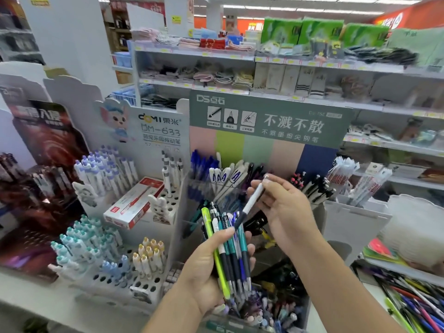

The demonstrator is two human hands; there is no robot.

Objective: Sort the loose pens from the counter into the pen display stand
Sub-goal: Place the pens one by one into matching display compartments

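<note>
- Two hands meet in front of the pen display stand (269, 121), forearms reaching up from the bottom edge.
- Left hand (211, 272) sits palm-up, fingers and thumb curled round a bundle of pens (230, 246), their tips pointing down toward the lower bin.
- Right hand (286, 212) hovers just above, back of the hand toward the camera, thumb and fingers pinching a white pen (251, 200) with a dark end, tilted so the dark end touches the bundle.
- Loose pens (413, 301) lie heaped on the table at the lower right, well apart from both hands.
</note>
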